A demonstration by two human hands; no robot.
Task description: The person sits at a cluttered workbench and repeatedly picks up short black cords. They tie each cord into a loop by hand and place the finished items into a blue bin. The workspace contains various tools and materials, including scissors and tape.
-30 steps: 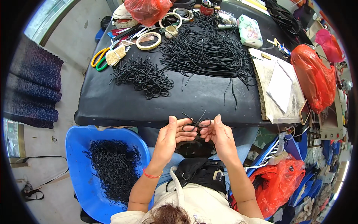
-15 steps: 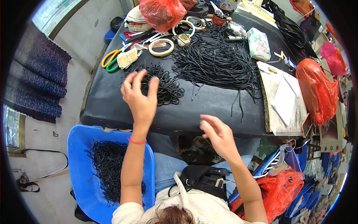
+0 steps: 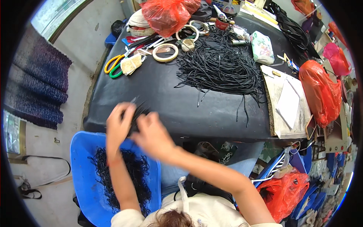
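Left hand (image 3: 119, 126) and right hand (image 3: 151, 134) blurred, brought together at the near left edge of the black tabletop (image 3: 170, 102), small bundle of black cords (image 3: 139, 109) gripped between them, blue bin (image 3: 85, 178) of cords below, large cord pile (image 3: 219, 70) well apart.

Head cam, top-down over table (image 3: 211, 113).

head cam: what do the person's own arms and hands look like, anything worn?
Both forearms are bare, with no sleeves reaching into view and no gloves. The left hand has a thin red band at the wrist. The right hand is motion-blurred; no ring, watch or band can be made out on it. A light cream top shows at the shoulders along the lower edge.
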